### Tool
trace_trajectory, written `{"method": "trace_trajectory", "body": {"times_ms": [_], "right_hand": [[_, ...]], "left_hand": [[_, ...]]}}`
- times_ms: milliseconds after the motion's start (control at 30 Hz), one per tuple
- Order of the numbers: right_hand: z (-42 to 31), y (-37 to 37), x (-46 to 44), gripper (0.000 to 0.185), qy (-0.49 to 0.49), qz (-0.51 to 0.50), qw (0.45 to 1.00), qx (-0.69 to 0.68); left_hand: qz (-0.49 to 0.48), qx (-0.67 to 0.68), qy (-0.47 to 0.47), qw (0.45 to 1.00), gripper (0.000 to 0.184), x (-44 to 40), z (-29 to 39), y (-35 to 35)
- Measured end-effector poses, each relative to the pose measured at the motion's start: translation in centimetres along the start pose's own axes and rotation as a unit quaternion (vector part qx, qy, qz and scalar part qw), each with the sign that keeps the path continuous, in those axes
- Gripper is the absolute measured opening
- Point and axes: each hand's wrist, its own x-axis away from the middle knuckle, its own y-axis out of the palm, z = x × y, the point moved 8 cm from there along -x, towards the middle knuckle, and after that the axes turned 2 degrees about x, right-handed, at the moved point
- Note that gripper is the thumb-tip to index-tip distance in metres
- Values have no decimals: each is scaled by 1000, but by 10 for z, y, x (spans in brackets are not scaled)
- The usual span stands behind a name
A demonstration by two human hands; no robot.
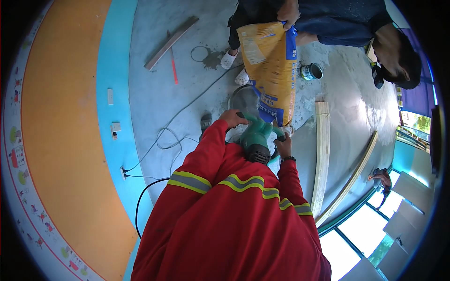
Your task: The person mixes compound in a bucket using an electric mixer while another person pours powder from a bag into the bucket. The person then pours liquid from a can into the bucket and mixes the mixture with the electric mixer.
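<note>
My left hand (233,118) grips one handle of a green handheld power mixer (255,136), in front of my red jacket. On the other side, my right hand (284,147) is wrapped around the second handle. The mixer's lower end is hidden from view. Just beyond it stands a round bucket (233,100), partly covered by a yellow and blue paper bag (269,61). A co-worker's hand (289,12) holds the bag's upper end, tilting its lower end down at the bucket.
Cables (161,133) loop over the floor to a wall socket (123,172) at left. Long wooden boards (322,150) lie on the right. A small pail (311,71) stands beyond the bag. A red-handled tool (174,70) and a plank (171,43) lie far left. Another person (382,180) crouches by the windows.
</note>
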Motion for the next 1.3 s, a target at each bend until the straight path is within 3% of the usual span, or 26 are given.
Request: {"method": "trace_trajectory", "body": {"times_ms": [500,600,700,1300], "right_hand": [[-19,-8,-7,35,-36,5,999,28],[-31,-12,-7,34,-41,-5,999,30],[-42,-16,-1,35,-17,-13,1000,21],[-34,-9,3,33,-8,7,1000,4]], "left_hand": [[1,61,0,998,53,10,0,-2],[-16,81,-7,997,45,11,1,1],[0,95,-11,995,56,3,-11,4],[-12,14,-10,1000,44,4,2,-2]]}}
